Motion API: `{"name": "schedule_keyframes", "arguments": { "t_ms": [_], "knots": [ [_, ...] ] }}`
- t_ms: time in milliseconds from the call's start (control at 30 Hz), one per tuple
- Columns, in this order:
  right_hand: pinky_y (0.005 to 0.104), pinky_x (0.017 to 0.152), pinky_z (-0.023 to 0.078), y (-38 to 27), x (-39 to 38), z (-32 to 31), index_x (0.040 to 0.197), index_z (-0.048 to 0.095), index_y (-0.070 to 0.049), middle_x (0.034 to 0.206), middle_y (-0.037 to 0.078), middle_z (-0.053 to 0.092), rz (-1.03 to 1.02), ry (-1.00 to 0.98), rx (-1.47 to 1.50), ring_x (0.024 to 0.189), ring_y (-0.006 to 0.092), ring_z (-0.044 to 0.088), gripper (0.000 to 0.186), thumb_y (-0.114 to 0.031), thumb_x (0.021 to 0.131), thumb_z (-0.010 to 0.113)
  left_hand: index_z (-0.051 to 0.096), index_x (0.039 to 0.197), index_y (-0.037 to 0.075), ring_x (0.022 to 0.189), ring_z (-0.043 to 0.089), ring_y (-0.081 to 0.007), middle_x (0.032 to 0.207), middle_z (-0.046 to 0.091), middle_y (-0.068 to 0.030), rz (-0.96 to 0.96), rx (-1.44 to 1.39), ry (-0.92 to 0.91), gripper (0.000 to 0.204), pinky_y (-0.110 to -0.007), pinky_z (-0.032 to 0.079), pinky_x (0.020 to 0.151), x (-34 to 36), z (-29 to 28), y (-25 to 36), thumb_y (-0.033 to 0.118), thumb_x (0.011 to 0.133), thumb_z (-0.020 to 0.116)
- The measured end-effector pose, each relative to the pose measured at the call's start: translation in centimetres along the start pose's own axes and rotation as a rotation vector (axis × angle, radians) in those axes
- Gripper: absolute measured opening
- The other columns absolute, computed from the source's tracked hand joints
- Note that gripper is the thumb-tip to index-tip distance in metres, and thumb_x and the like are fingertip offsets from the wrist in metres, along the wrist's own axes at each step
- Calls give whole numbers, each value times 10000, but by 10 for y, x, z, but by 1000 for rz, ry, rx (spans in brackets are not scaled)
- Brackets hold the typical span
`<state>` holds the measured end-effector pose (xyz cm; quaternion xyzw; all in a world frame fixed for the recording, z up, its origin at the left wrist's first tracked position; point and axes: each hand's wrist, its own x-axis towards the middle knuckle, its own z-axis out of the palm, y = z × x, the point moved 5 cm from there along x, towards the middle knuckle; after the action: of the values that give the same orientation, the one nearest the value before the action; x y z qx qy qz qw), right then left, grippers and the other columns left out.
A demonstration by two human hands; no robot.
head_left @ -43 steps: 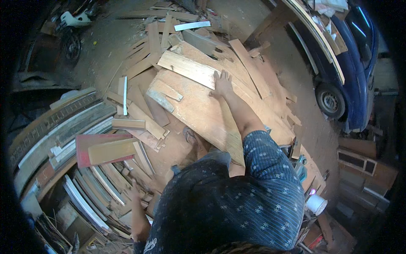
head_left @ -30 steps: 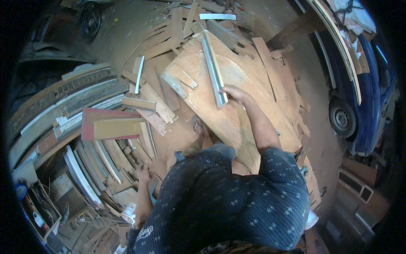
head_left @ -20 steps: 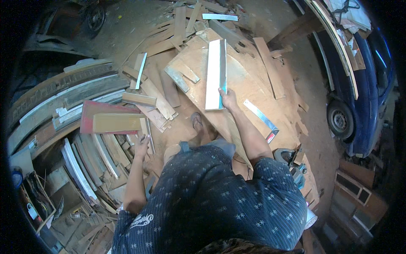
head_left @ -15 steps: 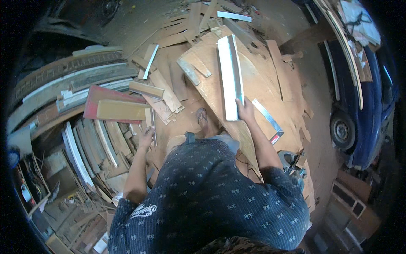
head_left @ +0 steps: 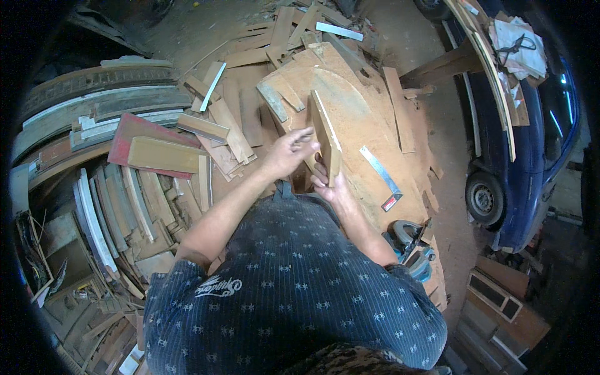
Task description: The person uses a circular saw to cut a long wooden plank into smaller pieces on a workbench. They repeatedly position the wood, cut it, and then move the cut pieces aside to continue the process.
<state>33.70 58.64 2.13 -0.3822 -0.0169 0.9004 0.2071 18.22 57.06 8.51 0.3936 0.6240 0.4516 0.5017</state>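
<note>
My right hand grips a narrow wooden board tilted on its edge, with fingers round its lower end. My left hand is raised at the board's left side with fingers apart; whether the fingertips touch it I cannot tell. Below the held board lies a large pale sheet of wood with loose offcuts on its far left. A metal square lies flat on that sheet right of my hands, and a teal power saw rests nearer me beside my right arm.
Stacked planks and curved strips fill the left side, with a red board among them. Scattered wood pieces cover the floor ahead. At the right stands a dark blue car behind long leaning boards.
My right hand has drawn the board toward me and turned its white face away, showing bare wood. My left hand has risen from beside my body to the board.
</note>
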Motion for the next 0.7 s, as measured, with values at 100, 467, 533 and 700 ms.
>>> {"name": "schedule_keyframes", "arguments": {
  "t_ms": [100,467,533,700],
  "knots": [
    [277,463,385,-2,12,15,1112,609,-69,731,7,554,-60,29,-63,527,126,470,630,-663,980,446,381,1486,-59,1290,550,-364,1456,469,-289,135,131,-4,906,-414,475,1057,-1,23,25,516,877,726],
    [480,939,517,-57,27,7,1327,525,-68,1186,178,605,-268,187,-1259,1081,306,617,582,-502,950,617,382,1463,-27,1138,622,-450,1257,614,-302,181,530,96,677,-501,502,985,-13,-12,85,248,904,646],
    [502,943,509,-72,6,2,1282,562,-32,1115,216,644,-1241,550,-1808,1036,364,637,558,-399,894,720,431,1424,-27,1108,641,-441,1237,634,-283,281,596,-17,564,-522,514,950,-25,-26,101,214,943,600],
    [449,828,522,-102,-3,-18,1165,604,15,954,241,666,-1057,124,-2110,932,408,657,545,-366,823,794,480,1390,23,1135,637,-386,1257,624,-259,311,466,-287,470,-447,510,940,-35,-60,88,209,973,590]
  ]
}}
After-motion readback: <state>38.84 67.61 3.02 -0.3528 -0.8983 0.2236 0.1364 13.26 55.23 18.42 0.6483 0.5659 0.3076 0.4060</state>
